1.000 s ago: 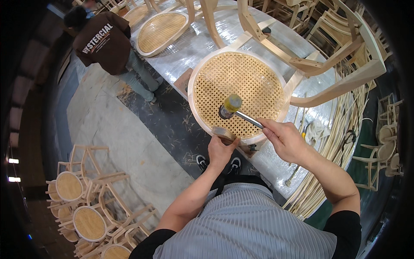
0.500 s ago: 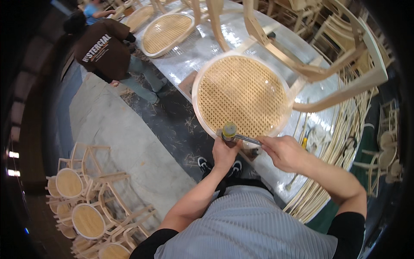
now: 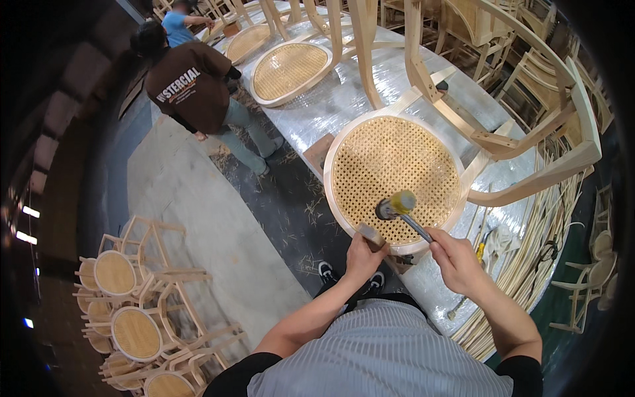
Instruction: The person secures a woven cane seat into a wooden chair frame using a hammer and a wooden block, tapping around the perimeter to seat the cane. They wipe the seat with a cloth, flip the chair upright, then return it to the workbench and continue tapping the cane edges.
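Now: a mallet raised over a cane chair seat

Right now the mallet [image 3: 395, 204] is above the near part of the round cane seat [image 3: 395, 178], with its yellow and black head over the woven surface and its thin handle running down to the right. The right hand [image 3: 456, 259] holds this handle with the fingers fully closed around it. The left hand [image 3: 364, 253] is at the near rim of the seat, and its grip is closed on a small wooden wedge [image 3: 372, 234], which stands against the rim; I cannot tell if the tip touches the cane.

The seat belongs to a light wooden chair frame [image 3: 522, 142] that lies on the tabletop [image 3: 344, 99], which is covered with shiny plastic film. Farther on the same tabletop lies a second cane seat [image 3: 290, 71]. To the right of the tabletop there is a bundle of long cane strips [image 3: 529, 278]. On the floor at the left, finished chairs [image 3: 132, 304] are stacked. Another person in a brown top [image 3: 188, 92] stands near the far part of the tabletop, well apart from the hands.
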